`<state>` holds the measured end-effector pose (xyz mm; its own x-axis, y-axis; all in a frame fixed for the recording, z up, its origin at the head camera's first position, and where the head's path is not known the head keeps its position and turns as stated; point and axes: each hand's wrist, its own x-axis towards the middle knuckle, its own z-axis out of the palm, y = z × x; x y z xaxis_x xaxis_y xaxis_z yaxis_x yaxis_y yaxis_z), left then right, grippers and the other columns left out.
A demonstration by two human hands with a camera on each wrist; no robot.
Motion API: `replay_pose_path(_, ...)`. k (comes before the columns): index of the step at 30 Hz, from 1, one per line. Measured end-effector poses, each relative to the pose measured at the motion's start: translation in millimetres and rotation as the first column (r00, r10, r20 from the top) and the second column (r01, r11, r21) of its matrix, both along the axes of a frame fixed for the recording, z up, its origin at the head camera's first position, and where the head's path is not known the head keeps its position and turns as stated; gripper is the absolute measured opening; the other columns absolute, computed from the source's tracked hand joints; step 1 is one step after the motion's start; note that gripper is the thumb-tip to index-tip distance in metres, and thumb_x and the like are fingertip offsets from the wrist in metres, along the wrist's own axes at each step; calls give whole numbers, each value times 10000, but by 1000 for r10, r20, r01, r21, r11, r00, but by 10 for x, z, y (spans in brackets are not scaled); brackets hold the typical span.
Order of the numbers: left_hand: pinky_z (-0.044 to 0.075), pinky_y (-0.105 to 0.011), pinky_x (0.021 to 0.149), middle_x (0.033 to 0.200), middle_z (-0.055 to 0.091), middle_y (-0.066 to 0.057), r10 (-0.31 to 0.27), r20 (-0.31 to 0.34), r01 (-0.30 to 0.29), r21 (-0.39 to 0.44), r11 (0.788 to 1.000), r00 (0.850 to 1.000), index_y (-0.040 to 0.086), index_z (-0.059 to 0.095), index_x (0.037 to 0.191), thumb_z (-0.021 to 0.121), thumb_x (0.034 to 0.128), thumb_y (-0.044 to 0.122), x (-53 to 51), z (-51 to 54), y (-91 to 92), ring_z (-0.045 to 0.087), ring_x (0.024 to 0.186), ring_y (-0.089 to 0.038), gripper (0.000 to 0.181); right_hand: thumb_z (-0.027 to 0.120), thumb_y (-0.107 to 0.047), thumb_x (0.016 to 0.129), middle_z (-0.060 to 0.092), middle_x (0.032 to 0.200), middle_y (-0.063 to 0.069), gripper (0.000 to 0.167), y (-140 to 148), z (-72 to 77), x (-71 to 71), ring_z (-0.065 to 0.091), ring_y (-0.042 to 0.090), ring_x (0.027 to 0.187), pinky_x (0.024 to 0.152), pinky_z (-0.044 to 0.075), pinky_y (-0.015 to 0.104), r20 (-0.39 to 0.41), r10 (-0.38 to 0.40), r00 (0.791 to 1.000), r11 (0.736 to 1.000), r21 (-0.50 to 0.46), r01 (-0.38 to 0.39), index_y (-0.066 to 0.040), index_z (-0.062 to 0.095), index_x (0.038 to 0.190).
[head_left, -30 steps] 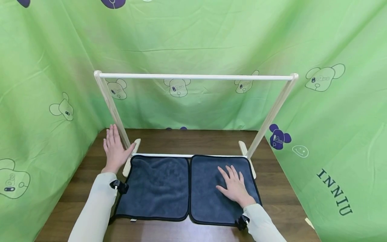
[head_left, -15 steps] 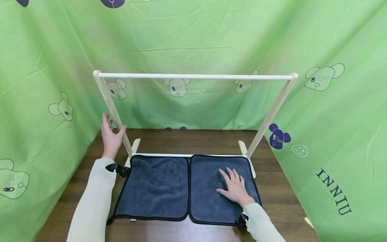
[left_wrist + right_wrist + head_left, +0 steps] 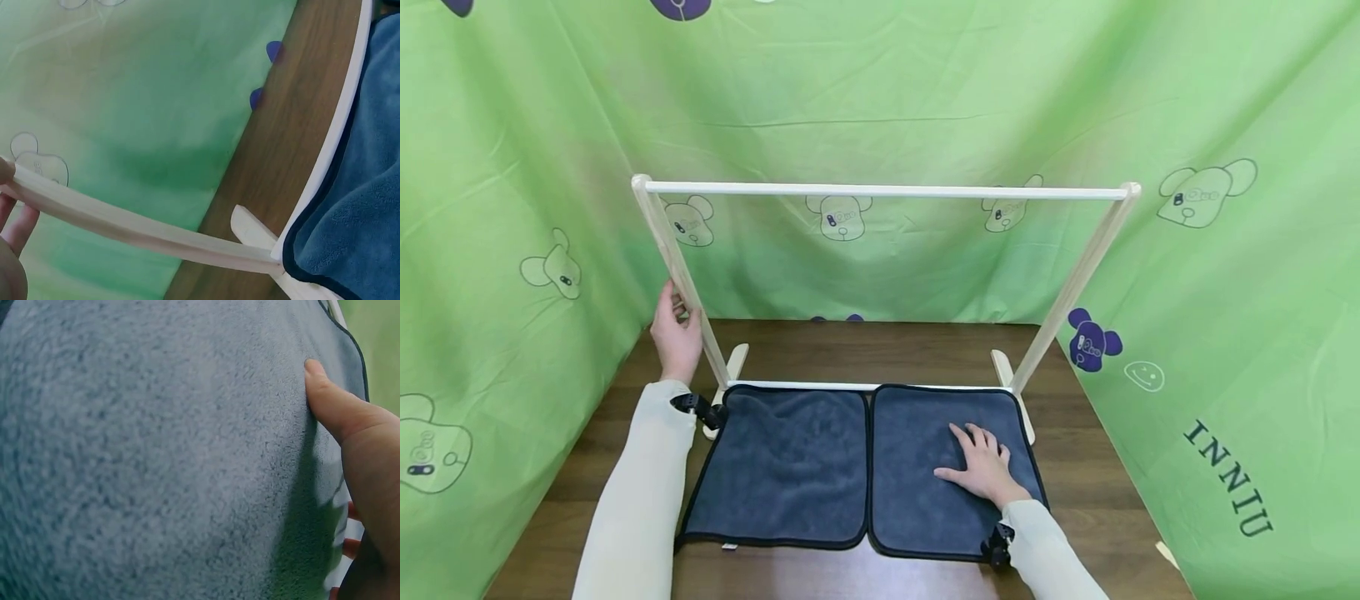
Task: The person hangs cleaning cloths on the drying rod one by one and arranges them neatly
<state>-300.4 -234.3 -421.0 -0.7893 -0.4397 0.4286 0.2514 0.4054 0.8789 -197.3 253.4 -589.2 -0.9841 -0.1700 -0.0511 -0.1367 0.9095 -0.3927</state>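
A wooden rack with a white top bar (image 3: 880, 191) stands at the back of the table. The left hand (image 3: 677, 336) pinches its left post (image 3: 676, 258) partway up; in the left wrist view thumb and fingers lie on either side of the post (image 3: 137, 228). Two dark blue cloths with black edging lie flat side by side before the rack, the left cloth (image 3: 793, 467) and the right cloth (image 3: 917, 475). Over the right cloth the right hand (image 3: 985, 468) is spread, palm down, fingers slightly bent; whether it presses the cloth is hard to tell.
The rack's lower white bar (image 3: 805, 385) runs along the cloths' far edges. Its right post (image 3: 1075, 283) leans outward in the head view. Green printed curtains (image 3: 880, 100) surround the brown wooden table (image 3: 1090, 467) at the back and both sides.
The left hand has moved up from beside the rack's foot and closed on the left post. The right hand has stayed nearly in place, its fingers a little more bent.
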Motion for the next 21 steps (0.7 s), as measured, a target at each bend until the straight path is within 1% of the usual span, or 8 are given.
replay_pose_path(3, 521, -436, 977, 1244, 574, -250, 8, 4, -7, -28, 1000, 1000, 55, 436, 1480, 560, 951, -83, 0, 5, -22, 576, 1135, -357, 560, 755, -591, 789, 374, 1449, 250, 922, -5, -14, -10, 299, 490, 1312, 950, 270, 715, -19, 4, 1000, 1000, 5, -4, -90, 428, 1491)
replay_pose_path(5, 526, -436, 974, 1210, 582, -258, 2, 5, -2, -44, 999, 1000, 56, 448, 1473, 562, 946, -87, 4, 2, -39, 579, 1126, -362, 558, 762, -581, 788, 407, 1411, 235, 900, -17, -20, -16, 340, 468, 1269, 900, 305, 677, -43, 15, 999, 1000, 7, -15, -92, 452, 1478)
replay_pose_path(10, 536, -444, 958, 1131, 587, -259, -10, 6, 11, -96, 995, 1000, 54, 447, 1474, 565, 945, -80, 14, 9, -76, 578, 1070, -342, 559, 783, -508, 804, 475, 1315, 185, 779, -72, -8, 9, 417, 405, 1173, 801, 351, 593, -84, 35, 996, 999, 15, -34, -116, 527, 1427)
replay_pose_path(13, 546, -442, 938, 1104, 588, -259, -9, -1, 9, -127, 992, 1000, 33, 447, 1466, 573, 941, -73, 9, 15, -88, 580, 1040, -336, 549, 793, -470, 809, 514, 1240, 137, 646, -92, 5, 6, 447, 371, 1127, 769, 371, 572, -98, 44, 994, 999, 18, -42, -139, 609, 1332)
replay_pose_path(16, 551, -446, 923, 1085, 592, -265, -6, -15, 4, -146, 989, 1000, 8, 452, 1451, 582, 932, -78, 4, 14, -91, 585, 1022, -341, 542, 799, -437, 810, 541, 1162, 88, 499, -97, 11, -24, 466, 339, 1077, 739, 385, 552, -102, 49, 994, 999, 14, -48, -164, 662, 1205)
replay_pose_path(21, 559, -428, 902, 1064, 594, -263, -4, -26, 0, -159, 987, 1000, 3, 459, 1443, 590, 924, -85, 13, 8, -89, 588, 999, -337, 543, 794, -365, 833, 568, 1049, 31, 319, -132, 34, -21, 486, 298, 1005, 739, 397, 545, -77, 58, 995, 998, -2, -58, -194, 653, 1063)
